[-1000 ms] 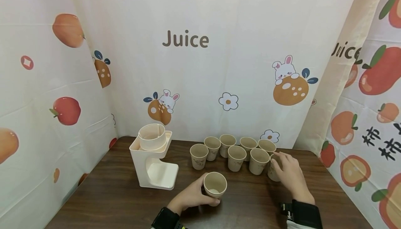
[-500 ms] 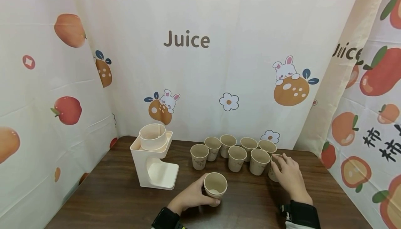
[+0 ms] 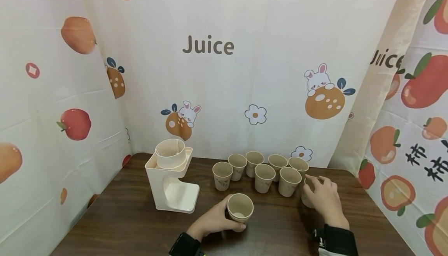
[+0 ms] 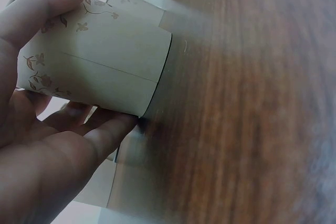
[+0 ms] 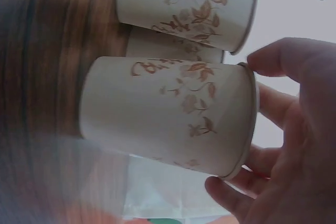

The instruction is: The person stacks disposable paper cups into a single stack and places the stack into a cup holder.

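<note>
My left hand point(image 3: 214, 220) holds a beige paper cup point(image 3: 240, 205) upright near the front middle of the brown table, fingers and thumb wrapped round its side. Two rims show one under the other at its top, like nested cups. The left wrist view shows a leaf-and-flower print on this cup point(image 4: 105, 51). At the right end of the cup group, my right hand point(image 3: 325, 201) pinches the rim of another paper cup point(image 5: 168, 114) between thumb and fingers. That cup stands upright, and the hand covers part of it in the head view.
Several matching paper cups point(image 3: 264, 180) stand in two loose rows at the back, close to the right-hand cup. On the left is a cream-coloured stand point(image 3: 157, 188) with a round cylinder point(image 3: 170, 158) on top. A fruit-printed curtain point(image 3: 224, 92) hangs behind the table point(image 3: 115, 225).
My right hand and the cup it pinches have shifted slightly toward me, away from the cups behind. The left hand and its cup have stayed in place.
</note>
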Motion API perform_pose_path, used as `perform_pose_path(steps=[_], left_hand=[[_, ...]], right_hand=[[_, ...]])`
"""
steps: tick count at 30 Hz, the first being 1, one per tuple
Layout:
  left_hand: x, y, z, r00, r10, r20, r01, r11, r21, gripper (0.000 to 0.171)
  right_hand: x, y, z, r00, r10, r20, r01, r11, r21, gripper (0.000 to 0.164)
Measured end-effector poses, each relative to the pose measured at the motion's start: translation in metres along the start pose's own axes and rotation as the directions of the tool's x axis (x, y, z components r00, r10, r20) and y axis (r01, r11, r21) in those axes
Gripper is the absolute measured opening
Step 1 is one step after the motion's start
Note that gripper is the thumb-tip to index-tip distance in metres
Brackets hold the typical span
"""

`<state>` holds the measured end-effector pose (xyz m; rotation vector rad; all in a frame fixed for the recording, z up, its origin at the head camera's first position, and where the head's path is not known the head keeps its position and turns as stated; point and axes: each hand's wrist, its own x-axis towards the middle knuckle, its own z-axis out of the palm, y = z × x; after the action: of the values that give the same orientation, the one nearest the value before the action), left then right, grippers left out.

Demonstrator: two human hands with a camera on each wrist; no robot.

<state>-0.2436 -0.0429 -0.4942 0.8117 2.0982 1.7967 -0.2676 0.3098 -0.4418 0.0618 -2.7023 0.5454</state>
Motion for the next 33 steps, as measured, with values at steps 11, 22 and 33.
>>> perform_pose_path(steps=[11, 22, 33], left_hand=[[-0.002, 0.001, 0.0, 1.0, 0.003, 0.002, -0.003, 1.0, 0.004, 0.073], [-0.003, 0.004, 0.0, 1.0, -0.01, -0.005, 0.01, 1.0, -0.008, 0.072], [-0.003, 0.005, 0.001, 1.0, 0.0, -0.01, 0.0, 1.0, 0.005, 0.071]], right_hand=[[-0.002, -0.002, -0.008, 0.996, 0.008, 0.084, -0.009, 1.0, 0.01, 0.047], [-0.001, -0.004, -0.016, 0.998, -0.02, 0.056, 0.019, 1.0, 0.007, 0.05], [0.001, -0.022, -0.034, 0.972, -0.115, -0.207, 0.12, 0.993, 0.009, 0.038]])
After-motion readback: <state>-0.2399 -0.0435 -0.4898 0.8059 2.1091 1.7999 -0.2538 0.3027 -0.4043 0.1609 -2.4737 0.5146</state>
